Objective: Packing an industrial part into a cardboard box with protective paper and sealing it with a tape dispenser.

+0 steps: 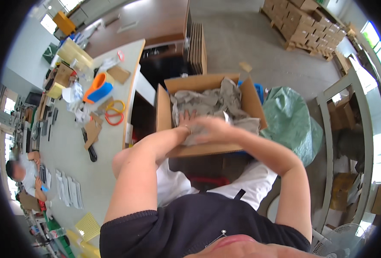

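An open cardboard box (252, 99) stands in front of me, filled with crumpled grey packing paper (199, 101). Inside it, my left hand (187, 121) lies on the paper near the box's left side, its fingers spread. My right hand (214, 129) hovers over the paper close to my left wrist, smeared by motion, so its grip does not show. Beside that hand, near the box's middle, is a small white piece (226, 117) that I cannot make out.
At left, a long table (65, 142) bears an orange-and-blue tape dispenser (98, 88), scissors (114, 112) and a black-handled tool (91, 150). A green plastic sack (291, 124) sits right of the box, near a shelf rack (328, 172). A co-worker (29, 174) sits far left.
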`<state>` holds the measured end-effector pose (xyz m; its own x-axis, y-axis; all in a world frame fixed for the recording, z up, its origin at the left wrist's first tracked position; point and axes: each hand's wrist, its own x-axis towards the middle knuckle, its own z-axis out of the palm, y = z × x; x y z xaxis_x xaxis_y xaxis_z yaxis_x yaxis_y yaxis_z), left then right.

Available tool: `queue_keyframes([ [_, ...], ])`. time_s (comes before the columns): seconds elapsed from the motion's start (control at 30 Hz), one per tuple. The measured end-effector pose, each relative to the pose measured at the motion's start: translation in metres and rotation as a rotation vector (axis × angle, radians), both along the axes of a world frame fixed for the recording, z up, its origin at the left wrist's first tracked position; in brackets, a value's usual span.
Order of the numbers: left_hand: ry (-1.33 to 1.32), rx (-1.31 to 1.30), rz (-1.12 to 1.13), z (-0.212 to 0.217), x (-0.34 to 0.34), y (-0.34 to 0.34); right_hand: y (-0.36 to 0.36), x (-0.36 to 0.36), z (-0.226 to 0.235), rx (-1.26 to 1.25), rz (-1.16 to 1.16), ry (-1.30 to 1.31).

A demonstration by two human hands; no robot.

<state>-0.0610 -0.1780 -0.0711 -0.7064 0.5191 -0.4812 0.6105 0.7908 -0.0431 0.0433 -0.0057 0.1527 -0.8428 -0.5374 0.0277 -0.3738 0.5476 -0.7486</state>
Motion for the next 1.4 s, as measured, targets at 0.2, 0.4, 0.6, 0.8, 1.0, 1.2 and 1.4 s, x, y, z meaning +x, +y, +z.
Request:
queue_keyframes([
  [0.2,-0.337,-0.038,-0.008,0.162,0.005,-0.008,0.012,0.011,-0.01,0.414,0.031,0.051],
  [0.4,-0.3,-0.257,-0.145,0.155,0.021,-0.021,0.021,-0.032,-0.038,0.412,0.241,-0.413],
  [0.6,-0.071,-0.178,-0.163,0.142,0.039,-0.028,0.004,-0.032,-0.077,0.538,0.227,-0.122],
  [0.8,0.073,-0.198,-0.163,0.134,0.034,-0.007,-0.013,-0.034,-0.113,0.816,0.132,0.062],
  [1.0,0.158,-0.162,-0.218,0.124,0.035,-0.017,0.005,-0.017,-0.084,0.525,0.091,0.092],
  [1.2,-0.158,-0.437,-0.31,0.203,-0.007,0.029,0.056,0.014,0.012,0.776,-0.089,0.594],
  [1.4,-0.008,0.249,-0.278,0.156,0.032,0.031,0.102,0.015,-0.026,0.829,0.039,-0.25],
])
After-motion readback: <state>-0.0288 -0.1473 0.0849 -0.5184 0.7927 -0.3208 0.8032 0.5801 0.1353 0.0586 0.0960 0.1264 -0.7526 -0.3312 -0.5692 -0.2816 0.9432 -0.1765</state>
